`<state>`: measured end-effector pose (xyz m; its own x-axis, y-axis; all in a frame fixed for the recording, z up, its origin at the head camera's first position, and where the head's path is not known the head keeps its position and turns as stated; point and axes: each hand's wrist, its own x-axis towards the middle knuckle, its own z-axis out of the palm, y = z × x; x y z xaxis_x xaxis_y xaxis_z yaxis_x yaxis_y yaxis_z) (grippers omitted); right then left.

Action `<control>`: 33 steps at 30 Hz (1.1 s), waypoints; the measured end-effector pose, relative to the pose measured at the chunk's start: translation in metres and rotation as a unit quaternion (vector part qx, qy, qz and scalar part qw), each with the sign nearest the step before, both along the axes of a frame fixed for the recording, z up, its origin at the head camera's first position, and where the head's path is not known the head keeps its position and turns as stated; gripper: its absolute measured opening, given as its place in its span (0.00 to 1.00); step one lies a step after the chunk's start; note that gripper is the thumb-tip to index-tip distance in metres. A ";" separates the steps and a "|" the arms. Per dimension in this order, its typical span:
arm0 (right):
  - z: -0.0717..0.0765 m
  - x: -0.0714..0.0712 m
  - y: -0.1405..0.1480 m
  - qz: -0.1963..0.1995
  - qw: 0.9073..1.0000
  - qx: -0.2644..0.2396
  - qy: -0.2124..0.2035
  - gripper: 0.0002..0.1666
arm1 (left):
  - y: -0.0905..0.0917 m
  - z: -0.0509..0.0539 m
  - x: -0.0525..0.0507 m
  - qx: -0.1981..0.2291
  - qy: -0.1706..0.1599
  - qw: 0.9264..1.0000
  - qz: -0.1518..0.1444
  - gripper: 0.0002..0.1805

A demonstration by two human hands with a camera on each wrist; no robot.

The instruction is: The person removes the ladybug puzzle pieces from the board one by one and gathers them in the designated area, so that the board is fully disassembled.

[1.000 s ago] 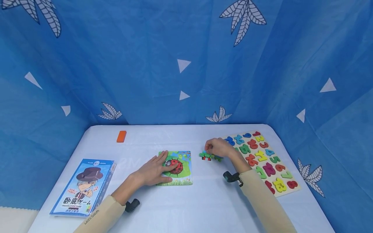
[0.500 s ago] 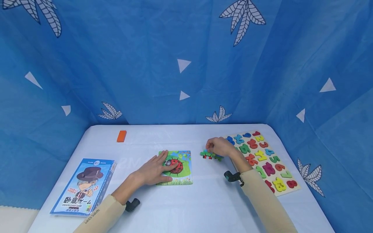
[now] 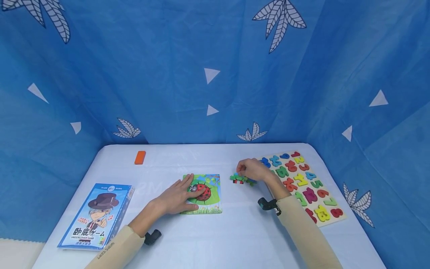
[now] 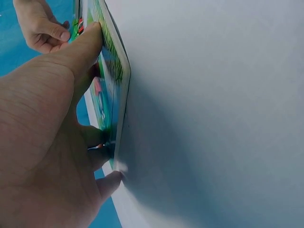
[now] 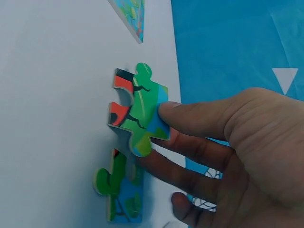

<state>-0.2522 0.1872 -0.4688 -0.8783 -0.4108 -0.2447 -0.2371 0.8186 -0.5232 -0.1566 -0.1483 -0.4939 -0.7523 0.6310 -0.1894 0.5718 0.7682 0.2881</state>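
Note:
The left hand (image 3: 177, 195) lies with spread fingers on the square ladybug puzzle (image 3: 211, 210), covering its left part. In the left wrist view, the thumb and fingers of that hand (image 4: 52, 109) rest along the puzzle's edge (image 4: 124, 80). To the right, the right hand (image 3: 253, 170) pinches a puzzle piece (image 3: 237, 179). Seen in the right wrist view, this green, blue and red piece (image 5: 145, 102) is tilted between the thumb and fingers of the right hand (image 5: 237, 147). A second green and blue piece (image 5: 126, 194) lies below it, partly shadowed.
A board of coloured numbers (image 3: 302, 179) lies beside the right forearm. On the left are a boxed game (image 3: 97, 216) and, further back, an orange block (image 3: 140, 157). Blue patterned cloth (image 3: 168, 74) hangs behind the white table (image 3: 208, 243).
The held piece has shifted and tilted slightly within the right hand's pinch, and the hand itself has barely moved. The left hand stays still on the puzzle.

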 end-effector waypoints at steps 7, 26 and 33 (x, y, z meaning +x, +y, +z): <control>-0.007 -0.004 -0.003 -0.004 1.000 0.000 0.004 0.03 | -0.001 0.001 0.000 0.002 -0.002 1.000 -0.002 0.37; -0.012 -0.012 -0.001 -0.006 1.000 0.012 -0.003 0.05 | -0.001 0.002 0.001 0.006 -0.002 1.000 -0.002 0.37; -0.014 -0.010 -0.002 -0.009 1.000 0.011 -0.011 0.04 | -0.002 0.001 0.000 0.002 0.000 1.000 -0.002 0.37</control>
